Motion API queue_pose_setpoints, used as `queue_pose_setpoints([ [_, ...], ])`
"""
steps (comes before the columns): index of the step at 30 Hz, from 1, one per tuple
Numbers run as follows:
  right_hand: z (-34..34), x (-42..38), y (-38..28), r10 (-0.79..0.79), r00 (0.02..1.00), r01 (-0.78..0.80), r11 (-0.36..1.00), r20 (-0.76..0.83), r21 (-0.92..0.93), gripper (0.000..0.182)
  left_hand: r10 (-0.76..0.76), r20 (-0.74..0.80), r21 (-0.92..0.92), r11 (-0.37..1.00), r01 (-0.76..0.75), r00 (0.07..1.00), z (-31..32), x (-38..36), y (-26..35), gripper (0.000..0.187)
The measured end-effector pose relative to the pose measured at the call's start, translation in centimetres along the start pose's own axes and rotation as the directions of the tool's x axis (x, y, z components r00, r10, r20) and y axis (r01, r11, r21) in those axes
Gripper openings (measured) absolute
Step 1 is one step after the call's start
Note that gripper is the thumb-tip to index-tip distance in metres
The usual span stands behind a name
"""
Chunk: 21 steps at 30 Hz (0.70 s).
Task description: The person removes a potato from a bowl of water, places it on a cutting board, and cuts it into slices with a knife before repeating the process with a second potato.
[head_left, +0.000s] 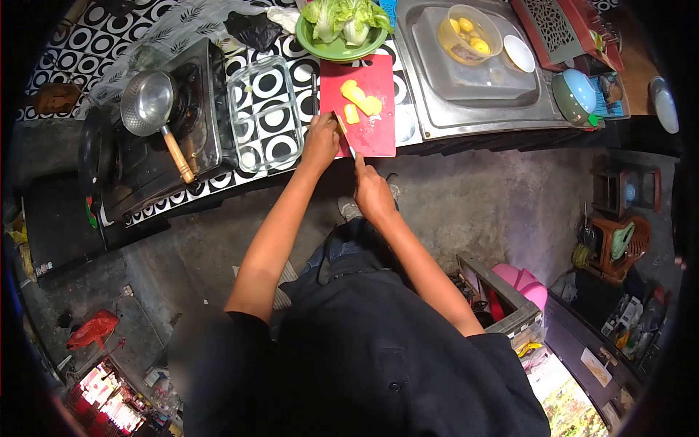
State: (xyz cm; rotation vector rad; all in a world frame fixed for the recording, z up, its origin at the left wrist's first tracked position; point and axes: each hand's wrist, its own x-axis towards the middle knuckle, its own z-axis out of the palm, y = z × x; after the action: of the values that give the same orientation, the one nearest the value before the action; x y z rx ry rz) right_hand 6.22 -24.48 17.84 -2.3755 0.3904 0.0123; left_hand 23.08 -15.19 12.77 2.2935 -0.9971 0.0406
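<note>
Head view: left hand (321, 142) sits curled at the near-left edge of the red cutting board (378, 124), fingers closed on a thin yellow strip (341, 122), I think; right hand (371, 191) is wrapped shut around a knife (352, 151), blade barely visible. Yellow pieces (360, 98) lie mid-board: light, soft-looking, likely slippery when cut, so pinch them by the flat sides. Glass dish (263, 113) just left of the board

Dim, uneven light; the counter top is brightest, the floor murky. Strong fisheye bending (black vignette at all corners) curves the edges, where detail smears.
</note>
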Motion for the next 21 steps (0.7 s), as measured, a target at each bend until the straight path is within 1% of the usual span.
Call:
queue_pose_setpoints([
  [6, 0.3, -0.2, 0.5, 0.001, 1.000, -0.001, 1.000, 0.001, -0.009, 0.066, -0.010, 0.005, -0.003, 1.000, 0.010, 1.000, 0.1, -0.1, 0.0, 0.016],
  [12, 0.5, -0.3, 0.8, -0.009, 1.000, 0.009, 1.000, -0.012, -0.004, 0.066, 0.007, -0.035, -0.015, 1.000, -0.007, 0.999, 0.3, -0.1, 0.0, 0.014],
  [19, 0.8, -0.3, 0.9, -0.012, 1.000, 0.012, 1.000, -0.026, -0.008, 0.067, -0.050, 0.020, -0.004, 0.999, 0.050, 0.999, 0.3, -0.2, -0.1, 0.017],
  [21, 1.1, -0.3, 1.1, 0.000, 1.000, 0.000, 1.000, -0.021, 0.019, 0.072, -0.047, 0.017, 0.002, 0.999, 0.047, 0.999, 0.4, -0.1, -0.1, 0.017],
])
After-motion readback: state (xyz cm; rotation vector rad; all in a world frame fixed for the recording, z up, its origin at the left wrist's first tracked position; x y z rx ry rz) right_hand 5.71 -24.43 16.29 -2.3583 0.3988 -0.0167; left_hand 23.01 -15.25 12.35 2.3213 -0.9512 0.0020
